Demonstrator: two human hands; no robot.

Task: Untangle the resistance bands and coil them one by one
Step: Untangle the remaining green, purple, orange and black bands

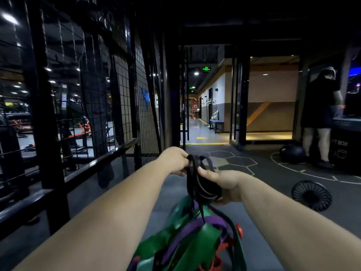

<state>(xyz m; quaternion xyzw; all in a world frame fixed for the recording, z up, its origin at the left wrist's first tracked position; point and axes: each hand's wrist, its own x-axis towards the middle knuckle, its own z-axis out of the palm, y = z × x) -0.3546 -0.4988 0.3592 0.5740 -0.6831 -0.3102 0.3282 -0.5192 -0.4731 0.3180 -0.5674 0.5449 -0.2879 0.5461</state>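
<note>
A tangle of bands lies lowest in the view, between the two forearms: a wide green band (pixel 205 237), a purple band (pixel 195 227) that crosses over it, and an orange-red band (pixel 239 230) at the right edge of the heap. What the tangle lies on cannot be seen. From this heap a black band (pixel 192 173) goes up to the hands. The left grip (pixel 173 160) is clenched on the upper loops of the black band, and its fingers pinch them at the top. The right grip (pixel 224 184) is just beside it and a little lower. It grasps several turns of the same black band against the palm, with the thumb laid over them. The two grips are near each other, and the black band runs between them. Strands of it hang down into the coloured heap. On the dark floor (pixel 273 222) to the right stands a small black fan (pixel 311 194). Farther back a dark ball (pixel 293 153) rests near the feet of a person (pixel 320 106) in dark clothes, who stands beside a black box (pixel 343 149). On the left runs a black wire fence (pixel 88 94).
</note>
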